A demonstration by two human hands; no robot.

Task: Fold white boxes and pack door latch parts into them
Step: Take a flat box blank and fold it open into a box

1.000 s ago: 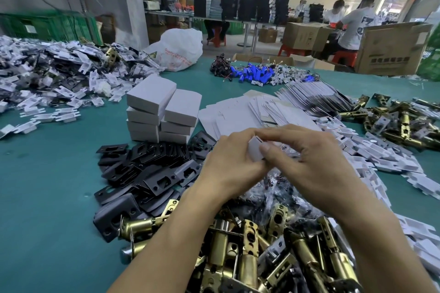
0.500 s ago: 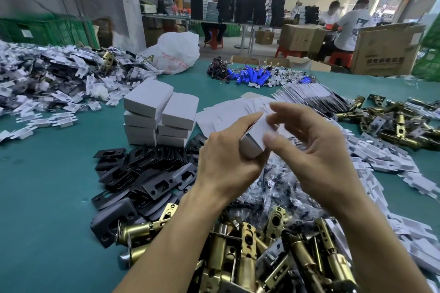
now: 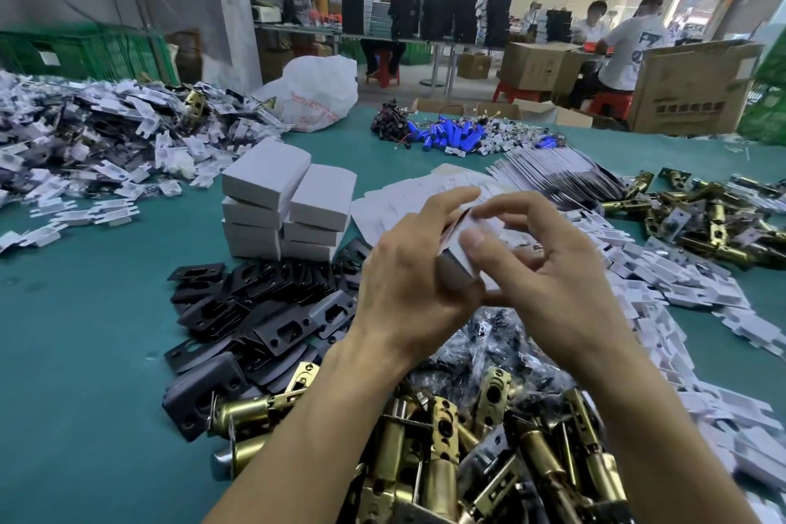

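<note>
Both hands hold one small white box (image 3: 461, 255) above the table's middle. My left hand (image 3: 408, 281) grips its left side, fingers curled round it. My right hand (image 3: 548, 272) pinches it from the right, thumb on its near face and forefinger over its top edge. Brass door latches (image 3: 425, 451) lie heaped below my forearms. Black strike plates (image 3: 263, 311) are piled to the left. Finished white boxes (image 3: 289, 200) stand stacked behind those plates. Flat white box blanks (image 3: 408, 196) are fanned out beyond my hands.
The green table (image 3: 85, 353) carries a heap of white card inserts (image 3: 76, 149) at far left and more (image 3: 680, 302) along the right. More brass latches (image 3: 714, 217) lie at right, blue batteries (image 3: 451, 136) and a white bag (image 3: 319, 94) farther back. Bagged screws (image 3: 502, 340) sit under my hands.
The box has come up and turned between my hands, more of it showing. My right forefinger has moved over its top edge and my left fingers have spread along its side.
</note>
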